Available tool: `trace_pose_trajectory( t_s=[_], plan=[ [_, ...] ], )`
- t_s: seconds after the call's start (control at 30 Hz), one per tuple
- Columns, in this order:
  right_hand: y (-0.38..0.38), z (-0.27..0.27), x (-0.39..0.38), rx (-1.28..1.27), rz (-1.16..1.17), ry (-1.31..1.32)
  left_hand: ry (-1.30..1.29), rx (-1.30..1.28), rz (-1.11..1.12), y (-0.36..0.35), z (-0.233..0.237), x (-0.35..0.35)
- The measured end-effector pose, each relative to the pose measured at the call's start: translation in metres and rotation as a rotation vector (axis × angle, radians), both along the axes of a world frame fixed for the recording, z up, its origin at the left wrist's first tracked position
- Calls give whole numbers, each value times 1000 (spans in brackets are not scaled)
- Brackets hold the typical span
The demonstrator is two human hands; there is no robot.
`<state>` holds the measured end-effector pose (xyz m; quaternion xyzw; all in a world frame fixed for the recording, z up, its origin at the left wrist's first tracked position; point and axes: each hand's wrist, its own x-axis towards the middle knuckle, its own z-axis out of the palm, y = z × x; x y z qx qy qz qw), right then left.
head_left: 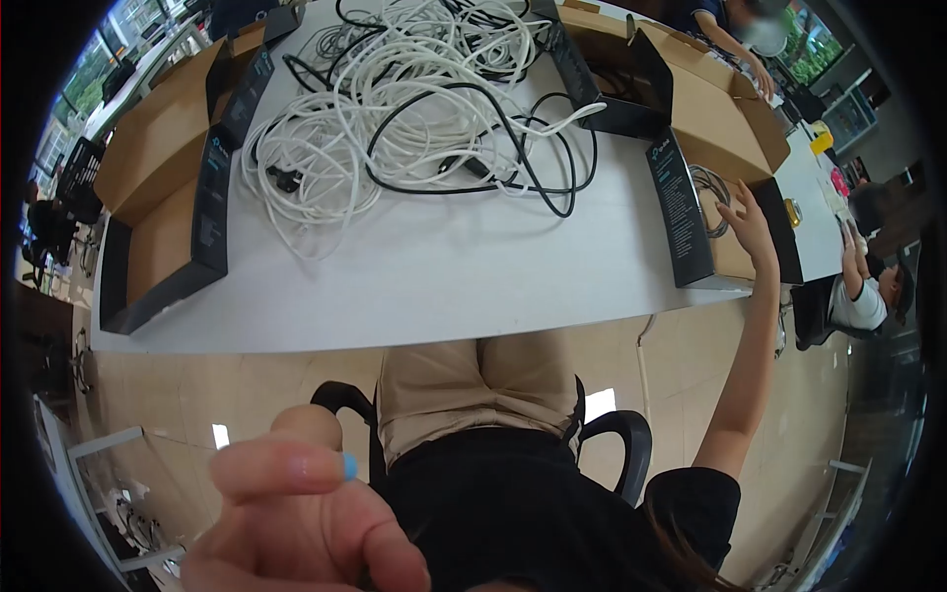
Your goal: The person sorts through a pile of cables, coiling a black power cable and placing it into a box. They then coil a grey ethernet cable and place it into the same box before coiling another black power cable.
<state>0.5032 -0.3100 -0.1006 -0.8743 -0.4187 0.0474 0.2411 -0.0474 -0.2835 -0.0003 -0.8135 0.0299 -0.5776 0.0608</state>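
My right hand (750, 229) reaches into the black cardboard box (681, 212) at the table's right side. Its fingers are spread beside a coil of grey cable (712, 197) lying in that box, fingertips right at the coil's edge. My left hand (306, 523) is raised close to the camera at the lower left, away from the table. Its fingers are loosely bent, the thumb apart from the forefinger, and a light blue spot shows at one fingertip. A large tangle of white cables (414, 128) with a black cable (370, 163) looped over it covers the table's middle.
An open black box (212, 202) stands on the left of the white table (414, 286). Another box (621, 113) at the back right holds dark cable. Chair armrests (626, 444) flank my lap. A person (725, 39) is at the far right; another person (868, 301) sits further right.
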Motion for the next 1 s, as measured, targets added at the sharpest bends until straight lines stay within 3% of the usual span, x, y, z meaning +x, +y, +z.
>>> trace_pose_trajectory(
  t_s=[0.27, 0.47, 0.57, 0.67, 0.7, 0.73, 0.8, 0.83, 0.97, 1.0],
  plan=[
    [-9, 12, -27, 185, 134, -112, 166, 152, -21, 5, 30, 1],
    [-9, 71, -118, 572, 322, -118, 245, 239, -48, 10, 49, 6],
    [-24, 99, -183, 829, 523, -104, 199, 235, -41, 14, 53, 7],
    [-70, 106, -215, 1144, 714, 121, 99, 241, -2, 15, 50, 8],
    [-84, 96, -226, 1332, 504, 123, 34, 259, 14, 14, 48, 7],
    [-92, 97, -238, 1416, 653, 227, -51, 276, 28, 14, 45, 6],
    [-92, 133, -260, 1102, 1304, 636, -200, 293, 21, 18, 40, 8],
    [-93, 148, -272, 946, 1427, 756, -274, 296, 6, 20, 39, 9],
    [-69, 150, -305, 1148, 1657, 941, -462, 341, -37, 23, 44, 14],
    [-72, 154, -304, 1075, 1658, 982, -493, 355, -44, 23, 47, 13]
  ],
)
